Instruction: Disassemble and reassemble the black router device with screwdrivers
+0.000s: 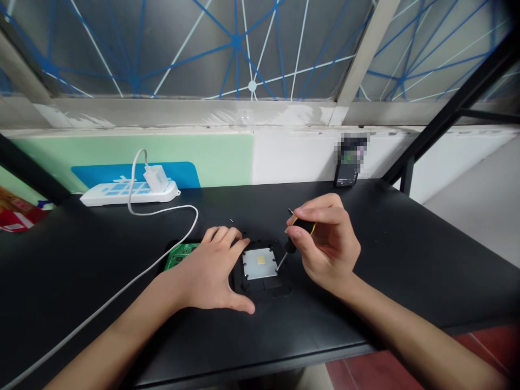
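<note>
A black plastic housing (pixel 270 284) lies flat on the dark table, with a silver metal plate (pixel 251 264) set inside it. The plate carries a small yellowish square pad (pixel 261 260) and has dark spots at its corners. My left hand (pixel 217 265) rests with spread fingers on the housing's left side. Partly hidden under that hand is a green circuit board (pixel 180 254). My right hand (pixel 327 238) pinches the black and yellow handle of a screwdriver (pixel 304 224). The tilted shaft points down to the plate's lower right corner, where its tip appears to touch.
A white power strip (pixel 122 194) with a plugged-in charger (pixel 156 177) stands at the back left. Its white cable (pixel 134 281) runs across the table's left side. A phone (pixel 348 162) leans on the wall. A red packet (pixel 20 211) lies far left; a tiny bit (pixel 231 220) lies behind my left hand.
</note>
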Available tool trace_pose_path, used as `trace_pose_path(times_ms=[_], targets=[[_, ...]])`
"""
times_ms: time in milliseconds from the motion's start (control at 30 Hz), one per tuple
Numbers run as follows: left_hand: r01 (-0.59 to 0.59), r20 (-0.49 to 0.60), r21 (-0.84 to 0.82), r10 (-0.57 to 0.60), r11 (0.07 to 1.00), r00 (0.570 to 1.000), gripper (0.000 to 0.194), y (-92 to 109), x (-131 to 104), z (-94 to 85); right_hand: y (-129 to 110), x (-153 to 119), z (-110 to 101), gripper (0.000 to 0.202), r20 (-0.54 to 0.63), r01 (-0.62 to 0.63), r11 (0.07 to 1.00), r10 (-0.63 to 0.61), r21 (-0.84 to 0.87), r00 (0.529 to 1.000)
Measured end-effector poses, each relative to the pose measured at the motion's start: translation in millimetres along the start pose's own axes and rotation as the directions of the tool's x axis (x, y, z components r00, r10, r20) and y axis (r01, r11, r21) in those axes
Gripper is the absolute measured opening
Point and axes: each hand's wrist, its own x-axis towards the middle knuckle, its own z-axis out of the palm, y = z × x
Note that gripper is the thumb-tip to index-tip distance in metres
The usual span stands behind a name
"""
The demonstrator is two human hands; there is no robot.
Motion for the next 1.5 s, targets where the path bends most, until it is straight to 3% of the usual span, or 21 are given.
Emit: trace_pose_path(times_ms=[200, 333, 500, 733, 1267, 1500], targets=[[0.003, -0.015, -0.002, -0.003, 1.000, 1.000, 0.104, 0, 1, 1.6, -12, 2, 1, 0.028, 0.028, -0.074, 0.996, 0.076, -0.059, 0.997], [0.017, 0.011, -0.012, -0.016, 1.000, 1.000, 0.104, 1, 2, 0.3, -17, -1, 1, 0.025, 0.076, -0.141, 0.987, 0.135, 0.082, 0.988], [0.017, 0.015, -0.019, -0.017, 1.000, 1.000, 0.104, 0, 1, 0.5, -13, -5, 3, 0.026, 0.030, -0.157, 0.959, 0.154, 0.236, 0.988], [-0.015, -0.015, -0.022, 0.015, 1.000, 1.000, 0.104, -1, 1, 2.1, -6, -5, 4, 0.020, 0.038, -0.059, 0.996, 0.057, 0.068, 0.998], [0.004, 0.019, -0.021, -0.004, 1.000, 1.000, 0.107, 0, 1, 1.6, -4, -1, 4, 0.032, -0.023, -0.086, 0.994, 0.084, -0.068, 0.996], [0.016, 0.047, -0.027, -0.015, 1.000, 0.999, 0.108, 0, 1, 0.9, -11, -5, 2, 0.024, 0.081, -0.142, 0.953, 0.124, 0.268, 0.989]])
